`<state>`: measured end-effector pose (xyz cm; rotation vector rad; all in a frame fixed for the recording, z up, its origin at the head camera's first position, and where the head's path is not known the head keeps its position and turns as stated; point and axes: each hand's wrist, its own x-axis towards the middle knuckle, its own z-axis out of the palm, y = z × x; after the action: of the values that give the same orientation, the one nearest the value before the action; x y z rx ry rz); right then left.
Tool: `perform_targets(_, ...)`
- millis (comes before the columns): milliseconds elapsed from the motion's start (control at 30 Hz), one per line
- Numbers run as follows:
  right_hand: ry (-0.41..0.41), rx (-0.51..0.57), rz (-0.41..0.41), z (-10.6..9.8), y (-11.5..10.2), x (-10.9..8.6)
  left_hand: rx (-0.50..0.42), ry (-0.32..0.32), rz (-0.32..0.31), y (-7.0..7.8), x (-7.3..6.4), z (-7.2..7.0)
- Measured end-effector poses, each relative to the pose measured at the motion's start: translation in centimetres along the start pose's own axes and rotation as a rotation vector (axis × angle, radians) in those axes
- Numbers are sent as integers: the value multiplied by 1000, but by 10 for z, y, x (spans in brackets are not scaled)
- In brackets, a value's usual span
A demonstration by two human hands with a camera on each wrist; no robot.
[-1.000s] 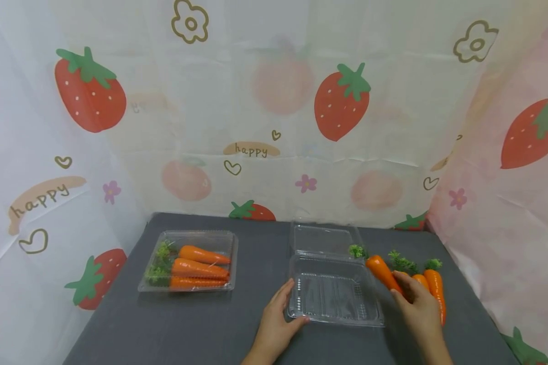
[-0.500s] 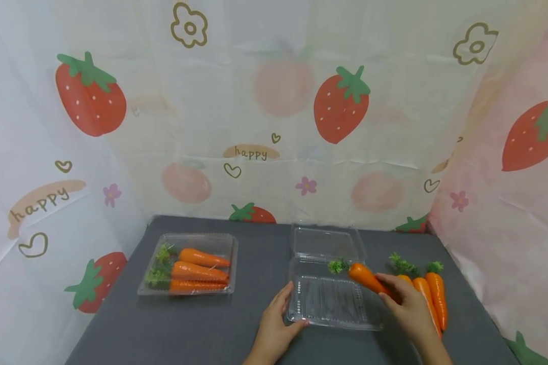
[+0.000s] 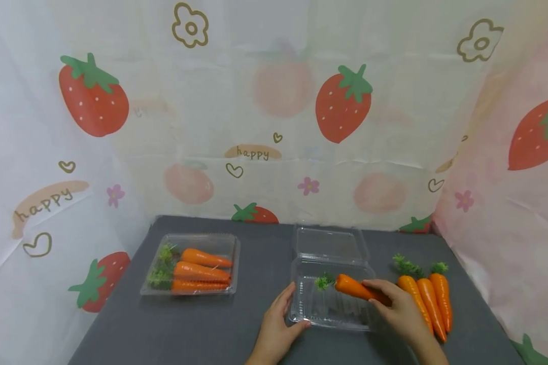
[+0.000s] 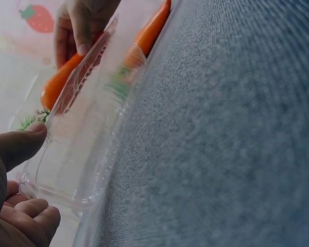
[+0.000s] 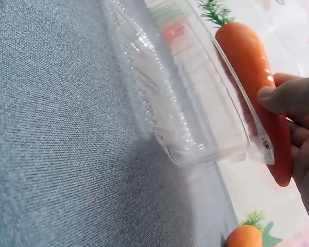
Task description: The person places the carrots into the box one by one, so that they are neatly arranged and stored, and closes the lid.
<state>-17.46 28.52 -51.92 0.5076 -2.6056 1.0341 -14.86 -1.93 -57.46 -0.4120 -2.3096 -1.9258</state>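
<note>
A clear plastic clamshell box (image 3: pixel 315 309) lies unfolded on the dark grey table, its lid (image 3: pixel 327 244) laid back toward the wall. At its left side my left hand (image 3: pixel 276 327) grips the near corner, thumb on the rim and fingers along the side. My right hand (image 3: pixel 404 309) pinches an orange carrot (image 3: pixel 352 287) with a green leafy top by its narrow end. Leafy end to the left, the carrot hangs above the box. In the right wrist view the thumb presses on the carrot (image 5: pixel 247 56), which stands over the box rim.
Several carrots are around: three loose ones (image 3: pixel 431 304) lie side by side right of the right hand. On the left stands a second clear box (image 3: pixel 145 290), closed, with carrots inside. A strawberry-print curtain (image 3: pixel 274 101) borders the table (image 3: pixel 201 329) behind and at the sides.
My right hand has lifted the carrot off the group at the right and carried it left, over the box. The left hand stays at the box corner.
</note>
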Motion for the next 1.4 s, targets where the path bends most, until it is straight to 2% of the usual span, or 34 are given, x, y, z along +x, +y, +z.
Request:
perform_targets(167,-86,51,10,2,-4,3,-2,-5,3,0,1,-1)
perform_targets(400,-193,69,41,7,-5,7,0,3,2,2,2,-2)
perform_targets(533,-218,60,33,9,-6,9,7,-3,8,3,3,-3)
perform_targets(800,-300,93,-42,13,-8,13,15,-8,1,2,3,-2)
perform_targets(1233,-387,142,-88,21,-5,15,14,-3,16,2,1,0)
perform_targets(1400,-407,128,-84,24,-3,15,2,-5,7,3,0,0)
